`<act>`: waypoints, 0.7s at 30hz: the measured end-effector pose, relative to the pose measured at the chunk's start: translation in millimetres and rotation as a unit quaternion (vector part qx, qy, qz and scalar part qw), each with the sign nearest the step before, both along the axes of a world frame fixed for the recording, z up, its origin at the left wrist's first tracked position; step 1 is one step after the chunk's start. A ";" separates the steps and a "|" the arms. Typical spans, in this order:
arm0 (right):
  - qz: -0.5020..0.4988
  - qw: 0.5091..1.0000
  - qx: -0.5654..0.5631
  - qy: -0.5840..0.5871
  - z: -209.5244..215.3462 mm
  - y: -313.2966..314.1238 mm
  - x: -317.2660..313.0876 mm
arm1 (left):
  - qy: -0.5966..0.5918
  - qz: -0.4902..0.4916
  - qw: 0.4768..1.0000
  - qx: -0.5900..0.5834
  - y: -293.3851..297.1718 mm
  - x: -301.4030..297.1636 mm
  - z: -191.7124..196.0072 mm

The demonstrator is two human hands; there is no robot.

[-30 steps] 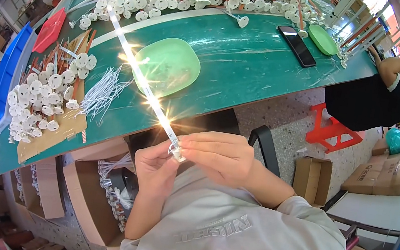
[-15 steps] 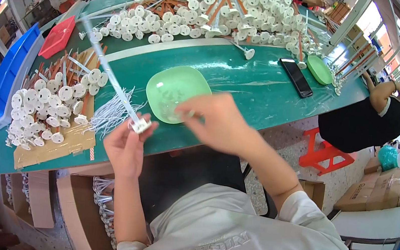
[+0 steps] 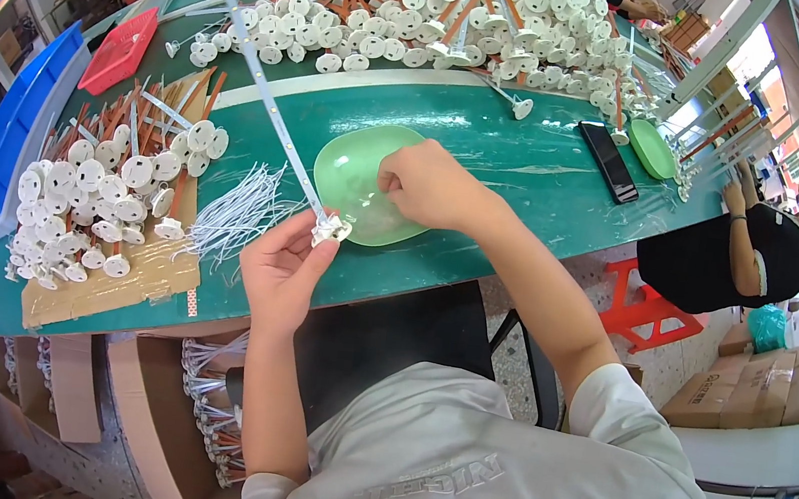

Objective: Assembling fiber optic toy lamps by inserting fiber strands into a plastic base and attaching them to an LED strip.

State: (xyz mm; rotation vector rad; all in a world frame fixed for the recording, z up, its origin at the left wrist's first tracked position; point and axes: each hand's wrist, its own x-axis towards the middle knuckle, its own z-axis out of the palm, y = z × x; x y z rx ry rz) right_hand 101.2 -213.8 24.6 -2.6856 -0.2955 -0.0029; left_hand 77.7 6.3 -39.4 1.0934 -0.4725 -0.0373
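My left hand (image 3: 284, 267) grips the white plastic base (image 3: 330, 230) of a thin light strip between thumb and fingers. The strip (image 3: 270, 103) rises from it, leaning up and to the left, with small yellowish dots along its length. Over a light green bowl (image 3: 384, 230) is my right hand (image 3: 433, 185), its fingers curled and pinched together. Whatever may be between those fingertips is hidden. Small clear or whitish pieces lie in the bowl near its left side. Just left of my left hand, a bundle of white wires (image 3: 241, 214) rests on the table.
Strips with round white bases (image 3: 88, 198) are heaped on cardboard (image 3: 117, 288) at left, beside blue (image 3: 20, 139) and red (image 3: 121, 51) trays. A larger heap (image 3: 377, 35) lies across the back. A phone (image 3: 609, 163) lies at right; a person (image 3: 743, 244) sits beyond.
My right hand has moved farther over the bowl, and its fingers have curled in. My left hand has brought the strip's base closer to the bowl's edge. The view has shifted slightly.
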 end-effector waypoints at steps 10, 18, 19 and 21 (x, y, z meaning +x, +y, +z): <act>-0.004 0.996 -0.037 -0.075 -4.7 -0.2 -0.9 | -0.024 -0.008 0.999 0.022 -1.0 0.5 -1.4; 0.029 0.998 -0.050 -0.028 -4.2 3.3 8.1 | -0.015 -0.014 0.999 0.045 0.7 -5.0 -0.2; 0.023 0.998 -0.041 -0.045 -5.1 3.1 5.4 | -0.016 -0.012 0.999 0.044 0.2 -5.3 0.6; 0.016 0.997 -0.032 -0.061 -4.6 0.8 0.6 | -0.028 -0.010 0.999 0.039 -1.6 -5.6 1.9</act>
